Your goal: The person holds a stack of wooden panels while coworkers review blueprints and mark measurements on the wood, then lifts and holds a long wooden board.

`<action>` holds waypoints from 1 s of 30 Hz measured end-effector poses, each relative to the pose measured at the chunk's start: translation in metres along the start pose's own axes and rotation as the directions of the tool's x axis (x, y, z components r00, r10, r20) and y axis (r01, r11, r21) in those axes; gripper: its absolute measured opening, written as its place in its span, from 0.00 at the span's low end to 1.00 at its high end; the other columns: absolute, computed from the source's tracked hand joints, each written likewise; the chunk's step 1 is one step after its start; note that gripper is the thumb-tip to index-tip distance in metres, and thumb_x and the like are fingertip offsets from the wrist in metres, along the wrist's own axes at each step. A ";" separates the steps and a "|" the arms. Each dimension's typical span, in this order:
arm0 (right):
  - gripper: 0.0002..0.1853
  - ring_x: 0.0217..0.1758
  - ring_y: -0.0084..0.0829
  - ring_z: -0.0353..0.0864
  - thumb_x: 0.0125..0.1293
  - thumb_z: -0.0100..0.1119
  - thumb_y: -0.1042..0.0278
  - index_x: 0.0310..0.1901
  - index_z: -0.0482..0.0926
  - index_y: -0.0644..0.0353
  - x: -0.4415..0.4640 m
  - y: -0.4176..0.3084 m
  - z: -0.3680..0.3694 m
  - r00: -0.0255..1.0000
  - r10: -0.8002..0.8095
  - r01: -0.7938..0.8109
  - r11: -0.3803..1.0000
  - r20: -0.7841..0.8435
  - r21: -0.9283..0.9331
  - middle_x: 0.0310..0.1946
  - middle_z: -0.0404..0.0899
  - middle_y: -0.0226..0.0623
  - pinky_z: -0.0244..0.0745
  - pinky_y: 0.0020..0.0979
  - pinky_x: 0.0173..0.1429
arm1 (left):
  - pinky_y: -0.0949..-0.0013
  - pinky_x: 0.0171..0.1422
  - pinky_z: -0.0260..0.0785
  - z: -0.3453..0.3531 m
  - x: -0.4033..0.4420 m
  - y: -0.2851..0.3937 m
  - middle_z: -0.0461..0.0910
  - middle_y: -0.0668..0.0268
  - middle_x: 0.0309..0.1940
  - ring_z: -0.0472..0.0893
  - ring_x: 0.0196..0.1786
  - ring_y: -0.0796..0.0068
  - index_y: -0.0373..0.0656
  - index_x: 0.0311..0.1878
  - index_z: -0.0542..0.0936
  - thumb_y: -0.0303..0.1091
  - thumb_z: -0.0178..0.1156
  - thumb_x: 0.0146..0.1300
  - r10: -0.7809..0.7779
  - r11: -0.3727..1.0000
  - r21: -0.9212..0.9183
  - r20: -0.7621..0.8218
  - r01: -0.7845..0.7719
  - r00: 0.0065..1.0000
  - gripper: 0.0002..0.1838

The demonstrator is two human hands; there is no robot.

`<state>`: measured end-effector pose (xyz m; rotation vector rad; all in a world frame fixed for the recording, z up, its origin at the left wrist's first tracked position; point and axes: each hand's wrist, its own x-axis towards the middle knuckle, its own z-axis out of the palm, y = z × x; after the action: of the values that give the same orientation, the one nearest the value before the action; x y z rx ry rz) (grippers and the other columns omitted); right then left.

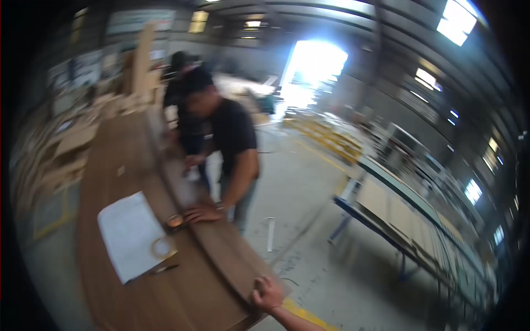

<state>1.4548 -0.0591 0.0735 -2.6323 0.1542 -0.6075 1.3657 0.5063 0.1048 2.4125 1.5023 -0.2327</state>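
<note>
At the lower middle, my right hand [268, 293] is at the near end of a long brown wooden board [229, 248], its fingers curled on the board's edge. This board lies along the right side of a wide brown panel [190, 295]. My left hand is out of the picture. On the panel rest a white paper sheet [130, 234], a roll of tape [162, 248] on the sheet's corner, and a small dark pen-like thing [165, 268]. A round orange-and-dark object [175, 221], perhaps a tape measure, sits by the board. Motion blur softens the details.
A co-worker in a dark shirt [234, 129] leans over the board with a hand [203, 213] on it; another person [179, 99] stands behind. Stacked wood pieces [69, 143] fill the left. A long rack with flat panels [397, 212] stands right, across the grey floor [287, 193].
</note>
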 end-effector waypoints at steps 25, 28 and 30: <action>0.23 0.61 0.61 0.67 0.69 0.52 0.56 0.58 0.71 0.63 0.013 -0.002 -0.013 0.955 -0.098 0.113 0.993 0.279 -0.038 0.53 0.71 0.61 0.61 0.54 0.68 | 0.43 0.74 0.51 0.027 0.017 -0.003 0.66 0.51 0.68 0.64 0.71 0.50 0.41 0.70 0.65 0.49 0.57 0.68 -0.059 0.994 -0.110 -0.409 0.015 0.910 0.33; 0.24 0.61 0.62 0.67 0.70 0.51 0.53 0.59 0.70 0.64 0.008 0.005 -0.012 0.953 -0.090 0.114 0.991 0.289 -0.068 0.55 0.70 0.63 0.61 0.56 0.68 | 0.43 0.74 0.51 0.028 0.017 -0.008 0.67 0.51 0.67 0.64 0.71 0.50 0.41 0.70 0.65 0.49 0.57 0.68 -0.040 0.996 -0.090 -0.411 0.003 0.911 0.33; 0.24 0.61 0.63 0.67 0.71 0.51 0.52 0.59 0.70 0.63 0.008 0.003 -0.016 0.950 -0.072 0.101 0.991 0.305 -0.083 0.55 0.70 0.64 0.60 0.56 0.68 | 0.43 0.74 0.51 0.028 0.017 -0.006 0.67 0.51 0.67 0.64 0.71 0.50 0.41 0.70 0.65 0.49 0.57 0.68 -0.036 0.996 -0.095 -0.399 -0.002 0.916 0.33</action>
<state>1.4547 -0.0699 0.0884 -2.7997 -0.0259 -0.2224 1.3683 0.5143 0.0722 2.4741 1.6534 0.3467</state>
